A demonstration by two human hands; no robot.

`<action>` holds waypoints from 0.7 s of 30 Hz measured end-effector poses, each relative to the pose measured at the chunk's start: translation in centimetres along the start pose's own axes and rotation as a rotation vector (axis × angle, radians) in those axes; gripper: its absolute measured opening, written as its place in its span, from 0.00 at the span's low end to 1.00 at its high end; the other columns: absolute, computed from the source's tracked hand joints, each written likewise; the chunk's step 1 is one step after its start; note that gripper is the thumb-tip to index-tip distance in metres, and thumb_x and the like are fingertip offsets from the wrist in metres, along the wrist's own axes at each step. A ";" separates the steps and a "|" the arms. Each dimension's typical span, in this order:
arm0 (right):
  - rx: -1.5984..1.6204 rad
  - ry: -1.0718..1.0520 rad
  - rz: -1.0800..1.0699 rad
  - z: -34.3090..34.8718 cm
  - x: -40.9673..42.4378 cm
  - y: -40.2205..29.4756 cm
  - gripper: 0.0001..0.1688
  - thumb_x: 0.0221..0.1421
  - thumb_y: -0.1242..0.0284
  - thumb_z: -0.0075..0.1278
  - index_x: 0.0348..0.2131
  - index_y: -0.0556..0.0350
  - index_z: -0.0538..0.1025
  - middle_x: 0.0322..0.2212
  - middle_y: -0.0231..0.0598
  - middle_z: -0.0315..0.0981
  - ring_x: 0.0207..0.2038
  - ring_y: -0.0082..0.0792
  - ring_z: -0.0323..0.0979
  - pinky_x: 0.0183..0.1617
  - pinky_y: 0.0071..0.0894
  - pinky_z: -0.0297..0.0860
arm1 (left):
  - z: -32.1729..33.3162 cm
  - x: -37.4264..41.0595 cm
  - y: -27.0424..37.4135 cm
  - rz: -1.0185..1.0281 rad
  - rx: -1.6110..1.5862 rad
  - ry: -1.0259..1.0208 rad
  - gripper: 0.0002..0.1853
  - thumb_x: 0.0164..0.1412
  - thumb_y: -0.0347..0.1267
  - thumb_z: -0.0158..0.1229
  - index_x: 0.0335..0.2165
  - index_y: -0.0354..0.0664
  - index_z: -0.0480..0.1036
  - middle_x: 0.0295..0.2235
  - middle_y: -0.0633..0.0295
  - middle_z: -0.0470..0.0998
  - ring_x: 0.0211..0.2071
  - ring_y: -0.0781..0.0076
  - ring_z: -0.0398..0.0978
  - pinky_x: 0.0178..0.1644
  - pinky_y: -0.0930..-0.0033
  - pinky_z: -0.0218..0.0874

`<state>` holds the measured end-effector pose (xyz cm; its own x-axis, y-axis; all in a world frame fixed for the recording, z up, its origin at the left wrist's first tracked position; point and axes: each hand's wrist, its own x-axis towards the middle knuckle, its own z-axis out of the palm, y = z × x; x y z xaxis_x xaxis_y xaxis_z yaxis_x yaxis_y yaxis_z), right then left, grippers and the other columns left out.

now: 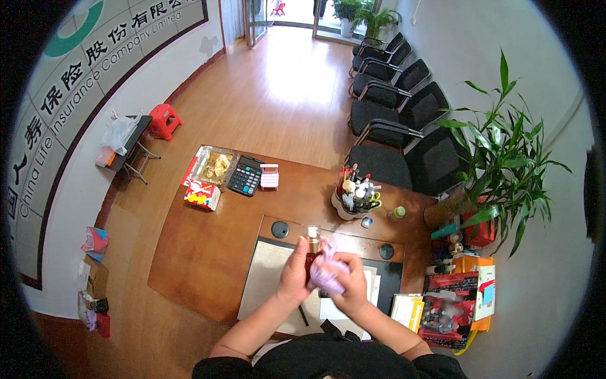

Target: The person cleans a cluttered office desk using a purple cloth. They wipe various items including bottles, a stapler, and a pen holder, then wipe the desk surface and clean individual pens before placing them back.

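A small dark red bottle (312, 246) with a gold collar and a clear cap stands upright in my left hand (294, 275), the thumb along its side. My right hand (354, 284) grips a crumpled lilac cloth (327, 274), which presses against the bottle and covers part of its lower body. Both hands are above a desk pad (265, 265) on the wooden desk (199, 256). Under my forearms lie white papers (334, 309) and a black pen (303, 316).
Along the desk's far side are a tissue box (202, 195), a clear tray (214, 166), a calculator (245, 175) and a pink miniature chair (270, 177). A pen holder (349, 208) and small green-capped bottle (399, 212) stand right, near a potted plant (445, 212). Black chairs (378, 163) line the wall.
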<state>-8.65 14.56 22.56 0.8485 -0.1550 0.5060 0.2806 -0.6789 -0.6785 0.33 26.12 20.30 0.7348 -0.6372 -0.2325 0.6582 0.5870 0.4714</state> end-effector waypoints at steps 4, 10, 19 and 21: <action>0.052 -0.229 -0.080 -0.4 -1.4 -0.8 0.29 0.40 0.74 0.67 0.46 0.40 0.81 0.37 0.39 0.72 0.40 0.40 0.73 0.44 0.34 0.71 | -1.1 0.6 1.6 0.120 0.170 0.057 0.26 0.67 0.55 0.48 0.39 0.42 0.72 0.30 0.63 0.76 0.29 0.75 0.73 0.35 0.72 0.68; 0.215 0.079 0.061 -2.1 3.3 -0.1 0.29 0.38 0.85 0.58 0.45 0.59 0.74 0.41 0.46 0.71 0.43 0.43 0.71 0.49 0.35 0.67 | 0.4 0.0 2.3 -0.001 -0.005 0.031 0.26 0.70 0.52 0.41 0.42 0.41 0.72 0.34 0.60 0.78 0.33 0.71 0.76 0.39 0.67 0.70; -0.093 -0.085 -0.174 0.2 2.0 -0.7 0.30 0.39 0.75 0.64 0.46 0.41 0.80 0.37 0.40 0.71 0.41 0.42 0.72 0.44 0.38 0.70 | -1.0 1.4 1.1 0.023 0.123 0.057 0.30 0.69 0.56 0.43 0.48 0.40 0.71 0.39 0.60 0.77 0.40 0.69 0.77 0.46 0.65 0.70; 0.032 -0.206 -0.159 0.0 0.2 -1.0 0.27 0.40 0.73 0.64 0.45 0.38 0.81 0.35 0.37 0.71 0.39 0.40 0.72 0.44 0.37 0.70 | -0.9 1.4 1.4 0.052 0.156 0.145 0.32 0.69 0.57 0.41 0.49 0.38 0.70 0.34 0.62 0.76 0.35 0.71 0.76 0.41 0.69 0.69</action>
<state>-8.76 15.22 23.37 0.8651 0.1041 0.4907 0.4294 -0.6593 -0.6172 2.48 26.48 19.92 0.7906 -0.5225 -0.3192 0.5936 0.5259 0.6091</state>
